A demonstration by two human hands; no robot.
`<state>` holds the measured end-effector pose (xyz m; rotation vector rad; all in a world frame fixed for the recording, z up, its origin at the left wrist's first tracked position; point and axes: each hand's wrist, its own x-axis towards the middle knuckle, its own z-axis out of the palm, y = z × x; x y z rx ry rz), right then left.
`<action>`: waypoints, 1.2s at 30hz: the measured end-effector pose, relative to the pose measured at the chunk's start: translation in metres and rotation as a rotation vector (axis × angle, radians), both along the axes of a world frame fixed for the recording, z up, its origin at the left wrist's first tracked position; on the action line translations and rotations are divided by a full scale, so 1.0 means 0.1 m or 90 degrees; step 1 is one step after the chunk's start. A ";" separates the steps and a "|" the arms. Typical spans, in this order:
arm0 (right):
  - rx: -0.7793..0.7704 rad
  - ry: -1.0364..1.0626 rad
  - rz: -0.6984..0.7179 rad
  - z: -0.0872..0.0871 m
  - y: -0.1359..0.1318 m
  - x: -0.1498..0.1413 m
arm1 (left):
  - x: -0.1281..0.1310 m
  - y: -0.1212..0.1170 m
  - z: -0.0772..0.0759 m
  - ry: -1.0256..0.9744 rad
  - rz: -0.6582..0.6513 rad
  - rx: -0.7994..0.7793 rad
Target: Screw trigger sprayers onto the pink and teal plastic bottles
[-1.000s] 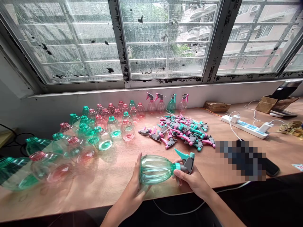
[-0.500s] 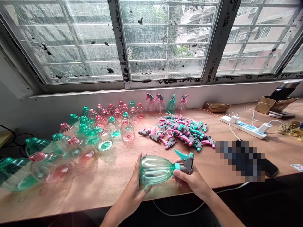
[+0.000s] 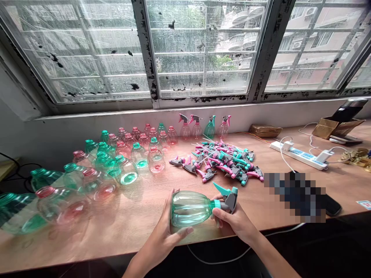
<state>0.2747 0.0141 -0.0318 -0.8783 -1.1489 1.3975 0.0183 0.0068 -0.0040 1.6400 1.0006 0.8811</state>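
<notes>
A clear green spray bottle (image 3: 189, 208) lies on its side in the air above the front edge of the table, its base to the left. Its grey and teal spray head (image 3: 231, 199) points right, with the teal trigger upward. My left hand (image 3: 166, 226) is cupped round the base end; its fingers go behind the bottle and the thumb stretches along below it. At the neck, my right hand (image 3: 232, 220) grips the teal collar between thumb and fingers. Beyond the bottle lies a pile of pink, teal and grey spray heads (image 3: 223, 160) with thin tubes.
Many open-necked bottles (image 3: 124, 170), green and pink, stand at the left. Several bottles with spray heads (image 3: 196, 127) stand by the wall. At the right are a white power strip (image 3: 301, 154), a dark phone (image 3: 332, 204), partly blurred out, and a cardboard box (image 3: 326, 129).
My left thumb has come away from the bottle's underside and stretched to the right. The bottle and my right hand have stayed nearly in place.
</notes>
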 end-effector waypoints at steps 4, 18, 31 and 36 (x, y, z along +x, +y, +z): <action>0.000 0.002 -0.003 0.00 0.00 0.00 | -0.02 0.00 -0.06 0.005 0.001 0.019; 0.016 0.000 0.000 0.00 -0.01 0.00 | -0.01 0.00 -0.03 0.011 0.000 0.002; 0.012 0.003 -0.003 0.02 -0.01 -0.01 | 0.02 -0.01 0.05 0.013 0.016 0.004; 0.015 0.006 -0.008 0.02 0.00 -0.02 | 0.03 -0.02 0.08 0.015 0.021 -0.004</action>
